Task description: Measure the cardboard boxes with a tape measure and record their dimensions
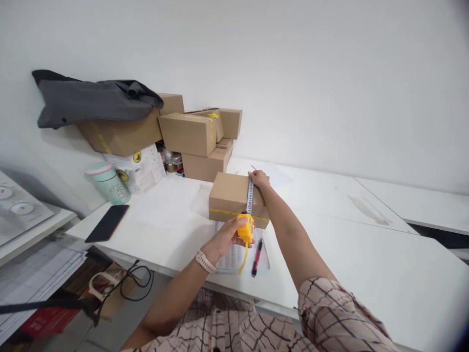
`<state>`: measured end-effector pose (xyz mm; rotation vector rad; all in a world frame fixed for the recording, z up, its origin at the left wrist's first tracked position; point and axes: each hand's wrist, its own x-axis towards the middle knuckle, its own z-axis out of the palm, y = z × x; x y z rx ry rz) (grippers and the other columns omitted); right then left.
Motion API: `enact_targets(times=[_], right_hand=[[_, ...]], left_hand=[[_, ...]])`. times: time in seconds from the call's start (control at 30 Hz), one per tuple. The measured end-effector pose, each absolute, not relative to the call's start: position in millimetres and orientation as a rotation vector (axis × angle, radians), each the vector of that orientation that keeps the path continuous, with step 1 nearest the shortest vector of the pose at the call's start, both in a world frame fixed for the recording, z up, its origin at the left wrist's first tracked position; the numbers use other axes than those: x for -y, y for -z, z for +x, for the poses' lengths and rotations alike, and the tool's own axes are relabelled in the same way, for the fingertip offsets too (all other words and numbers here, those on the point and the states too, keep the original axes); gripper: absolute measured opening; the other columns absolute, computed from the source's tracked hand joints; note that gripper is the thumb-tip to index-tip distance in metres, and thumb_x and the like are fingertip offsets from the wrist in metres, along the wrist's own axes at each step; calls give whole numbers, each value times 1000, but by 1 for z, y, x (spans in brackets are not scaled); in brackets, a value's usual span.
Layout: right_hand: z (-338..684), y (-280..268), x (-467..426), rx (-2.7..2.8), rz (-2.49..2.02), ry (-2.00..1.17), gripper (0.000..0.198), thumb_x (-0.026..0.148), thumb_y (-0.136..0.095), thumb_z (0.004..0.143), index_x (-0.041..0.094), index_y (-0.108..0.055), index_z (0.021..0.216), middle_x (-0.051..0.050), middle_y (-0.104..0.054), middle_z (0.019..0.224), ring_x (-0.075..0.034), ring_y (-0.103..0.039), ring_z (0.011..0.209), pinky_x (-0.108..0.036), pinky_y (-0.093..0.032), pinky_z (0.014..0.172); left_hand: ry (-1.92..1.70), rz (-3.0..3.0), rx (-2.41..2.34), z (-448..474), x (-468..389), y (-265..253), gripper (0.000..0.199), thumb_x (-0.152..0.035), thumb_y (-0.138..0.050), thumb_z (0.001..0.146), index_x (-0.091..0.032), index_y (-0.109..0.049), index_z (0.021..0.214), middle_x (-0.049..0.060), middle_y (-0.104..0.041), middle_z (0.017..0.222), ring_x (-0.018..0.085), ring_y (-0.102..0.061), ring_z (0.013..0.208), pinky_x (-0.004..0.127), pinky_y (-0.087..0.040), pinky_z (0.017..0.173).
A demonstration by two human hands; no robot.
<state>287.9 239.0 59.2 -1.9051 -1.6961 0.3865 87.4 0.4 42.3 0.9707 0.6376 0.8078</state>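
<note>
My left hand (231, 235) is wrapped round a yellow tape measure (246, 228) at the near edge of a cardboard box (227, 189). The white blade (249, 195) runs out of its case and lies across the box's top. At the far edge, my right hand (259, 178) pinches the blade's end against the box. A yellow wrist strap hangs from the case. Yellow banding crosses the box's near side. Partly under the box lies a printed sheet (230, 259), with a red and black pen (257, 257) on it.
Several cardboard boxes (188, 131) are stacked at the back left, with a dark grey garment (95, 100) over one. A mint tumbler (110, 185) and a black phone (107, 223) stand and lie on the white table (330, 244). A cable (141, 278) loops below its left edge.
</note>
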Motion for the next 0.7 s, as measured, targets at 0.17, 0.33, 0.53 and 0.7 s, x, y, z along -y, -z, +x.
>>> enact_targets(times=[0.17, 0.33, 0.53, 0.7], right_hand=[[287, -56, -232, 1720, -1914, -394, 37, 52, -49, 92, 23, -67, 77, -7, -74, 87, -25, -67, 95, -35, -42, 94], [287, -59, -229, 1739, -1912, -390, 36, 51, -49, 92, 24, -70, 80, -6, -75, 90, -24, -68, 98, -34, -43, 93], [285, -61, -230, 1742, -1905, -427, 37, 51, -50, 93, 23, -72, 84, -7, -76, 93, -25, -67, 103, -37, -42, 100], [301, -71, -217, 1610, -1706, -547, 67, 68, -29, 96, 18, -71, 109, -11, -73, 116, -25, -65, 111, -38, -44, 103]], left_hand=[[-794, 929, -677, 93, 8, -43, 65, -65, -75, 72, -14, -61, 109, 8, -66, 98, 18, -69, 66, 31, -57, 59], [-791, 939, -694, 95, 15, -49, 59, -61, -74, 73, -15, -61, 106, 8, -65, 98, 18, -69, 67, 30, -58, 58], [-805, 944, -733, 100, 12, -51, 60, -60, -74, 70, -14, -59, 107, 7, -65, 96, 18, -69, 66, 31, -58, 56], [-824, 1017, -669, 85, 15, -51, 56, -57, -74, 71, -14, -58, 105, 5, -63, 89, 18, -69, 65, 30, -57, 54]])
